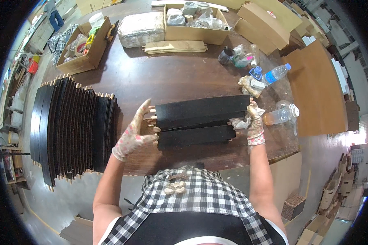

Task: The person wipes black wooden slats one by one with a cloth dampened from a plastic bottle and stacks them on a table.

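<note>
Two black wooden slats lie before me on the brown table, one far (202,109) and one near (196,136), with pale dowel pegs at their ends. A narrow dark gap runs between them. My left hand (133,134), in a spotted work glove, is at their left ends, its thumb and fingers spread apart beside the pegs. At the right ends, my right hand (255,124), gloved alike, is closed around a crumpled white cloth (240,123), against the far slat's end. Part of the cloth is hidden by the fingers.
A long stack of black pegged slats (73,130) stands at left. Bottles (276,74) and a bottle of amber liquid (279,116) lie at right. Cardboard boxes (196,33), (84,57) a wrapped bale (141,30) and pale wood strips (176,47) line the far side.
</note>
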